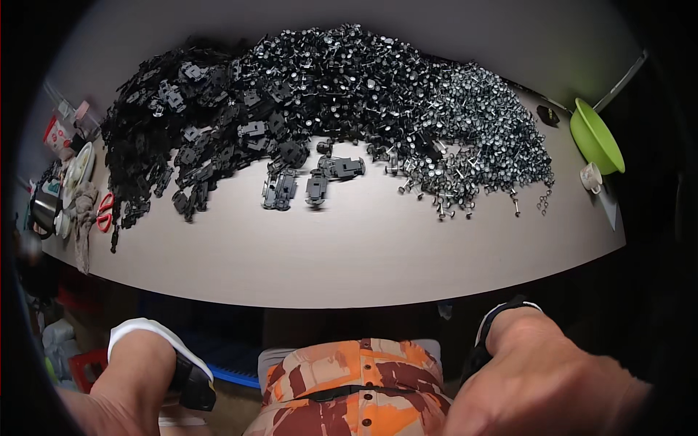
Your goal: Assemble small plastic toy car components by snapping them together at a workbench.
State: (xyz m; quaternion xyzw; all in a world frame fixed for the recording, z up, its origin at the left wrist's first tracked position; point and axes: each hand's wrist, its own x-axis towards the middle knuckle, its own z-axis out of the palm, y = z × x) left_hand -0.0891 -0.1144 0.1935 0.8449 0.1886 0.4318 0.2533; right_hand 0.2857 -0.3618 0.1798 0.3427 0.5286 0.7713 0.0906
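Both my forearms come in from the lower edge, below the table's near edge. A white band with a black device [196,385] wraps my left wrist, and a dark band [502,314] wraps my right wrist. Neither hand's fingers show; they are hidden beyond the bands. On the table [378,251], a heap of black plastic toy-car bases [145,127] fills the left. Several grey toy-car bases lie at its front, among them one upright piece [279,190] and one sideways piece [342,168]. Small wheels on metal axles [480,120] form a big heap at middle and right.
Red-handled scissors [105,212], a grey rag [85,218] and a dark metal pot [47,211] sit at the left edge. A green bowl [596,138] tilts at the right, above a white cup [591,177]. Blue and red containers stand below the table at left.
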